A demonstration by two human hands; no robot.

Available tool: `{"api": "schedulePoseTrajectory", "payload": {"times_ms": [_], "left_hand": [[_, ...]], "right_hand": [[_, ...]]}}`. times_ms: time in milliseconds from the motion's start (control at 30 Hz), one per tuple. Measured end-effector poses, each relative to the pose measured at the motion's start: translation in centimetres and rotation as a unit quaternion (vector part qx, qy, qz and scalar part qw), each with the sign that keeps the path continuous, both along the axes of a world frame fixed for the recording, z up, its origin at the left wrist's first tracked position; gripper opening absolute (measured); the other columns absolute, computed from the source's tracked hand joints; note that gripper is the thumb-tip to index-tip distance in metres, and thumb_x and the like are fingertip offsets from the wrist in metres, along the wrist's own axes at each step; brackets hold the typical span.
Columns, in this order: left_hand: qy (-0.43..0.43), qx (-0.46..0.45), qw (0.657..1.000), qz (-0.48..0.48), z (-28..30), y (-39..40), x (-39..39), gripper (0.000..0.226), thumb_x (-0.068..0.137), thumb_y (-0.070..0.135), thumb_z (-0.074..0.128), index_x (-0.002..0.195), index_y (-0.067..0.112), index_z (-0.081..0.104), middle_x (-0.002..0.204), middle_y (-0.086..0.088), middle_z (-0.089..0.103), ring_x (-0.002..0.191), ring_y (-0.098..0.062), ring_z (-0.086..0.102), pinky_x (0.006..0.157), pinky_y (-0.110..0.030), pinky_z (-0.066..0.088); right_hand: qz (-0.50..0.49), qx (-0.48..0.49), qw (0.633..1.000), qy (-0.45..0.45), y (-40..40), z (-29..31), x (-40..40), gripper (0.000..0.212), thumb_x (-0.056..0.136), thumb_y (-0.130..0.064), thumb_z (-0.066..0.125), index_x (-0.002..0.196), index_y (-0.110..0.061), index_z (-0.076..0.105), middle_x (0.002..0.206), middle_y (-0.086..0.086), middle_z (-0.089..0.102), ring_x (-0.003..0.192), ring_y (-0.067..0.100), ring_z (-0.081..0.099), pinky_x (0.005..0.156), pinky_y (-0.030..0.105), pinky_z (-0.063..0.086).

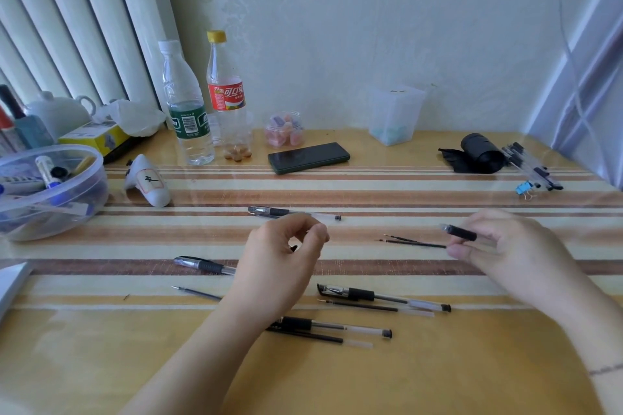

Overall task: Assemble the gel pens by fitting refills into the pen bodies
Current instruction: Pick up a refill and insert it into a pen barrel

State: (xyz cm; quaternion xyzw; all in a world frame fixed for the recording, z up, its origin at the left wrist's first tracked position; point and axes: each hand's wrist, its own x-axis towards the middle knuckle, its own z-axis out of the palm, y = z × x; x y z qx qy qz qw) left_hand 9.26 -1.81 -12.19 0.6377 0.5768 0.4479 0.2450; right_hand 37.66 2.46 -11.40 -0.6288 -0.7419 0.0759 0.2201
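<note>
My right hand (505, 246) grips a pen body (460, 232) by its clear barrel, the black grip end pointing left above the table. Two thin dark refills (409, 241) lie just left of that hand, and I cannot tell if a finger touches them. My left hand (279, 256) hovers mid-table, its thumb and forefinger curled together around a small black pen part (293, 248). Several pens lie around: one behind (293, 212), one (202, 264) partly hidden by my left hand, two in front (381, 296) (333, 325). Loose refills (197, 292) (371, 307) lie beside them.
A clear bowl of stationery (50, 209) sits at the left edge, a white holder (148, 182) beside it. Two bottles (188, 104) (227, 94), a phone (308, 157), an eraser jar (285, 130) and a plastic cup (394, 114) line the back. A black roll (478, 153), bundled pens (529, 167) and a blue clip (524, 188) sit back right.
</note>
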Motion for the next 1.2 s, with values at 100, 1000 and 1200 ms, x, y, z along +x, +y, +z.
{"api": "schedulePoseTrajectory", "payload": {"times_ms": [100, 1000, 1200], "left_hand": [[0.015, -0.005, 1.0, -0.01, -0.2, -0.1, 0.2, 0.022, 0.09, 0.034, 0.052, 0.073, 0.027, 0.063, 0.066, 0.012, 0.062, 0.039, -0.003, 0.038, 0.045, -0.026, 0.035], [0.08, -0.003, 0.996, -0.034, -0.3, -0.7, 0.8, 0.013, 0.091, 0.04, 0.058, 0.089, 0.033, 0.069, 0.071, 0.032, 0.063, 0.053, 0.01, 0.051, 0.05, -0.011, 0.031], [0.181, 0.009, 0.983, -0.042, -0.2, -1.1, 0.9, 0.015, 0.091, 0.043, 0.053, 0.088, 0.032, 0.063, 0.062, 0.025, 0.054, 0.056, 0.006, 0.048, 0.049, -0.018, 0.027]], "right_hand": [[-0.015, -0.051, 0.998, -0.028, 0.3, -0.5, 0.5, 0.013, 0.076, -0.049, 0.072, 0.066, -0.043, 0.066, 0.089, -0.032, 0.061, 0.08, -0.002, 0.058, 0.064, 0.034, 0.05], [0.065, -0.008, 0.998, -0.018, -1.6, 0.9, -3.0, 0.036, 0.077, -0.016, 0.071, 0.071, -0.05, 0.064, 0.038, -0.012, 0.05, 0.036, 0.011, 0.034, 0.039, 0.018, 0.024], [0.104, -0.003, 0.995, 0.005, -2.6, 1.0, -4.2, 0.036, 0.077, -0.008, 0.073, 0.075, -0.043, 0.066, 0.046, -0.031, 0.048, 0.038, 0.01, 0.029, 0.04, 0.018, 0.024]]}}
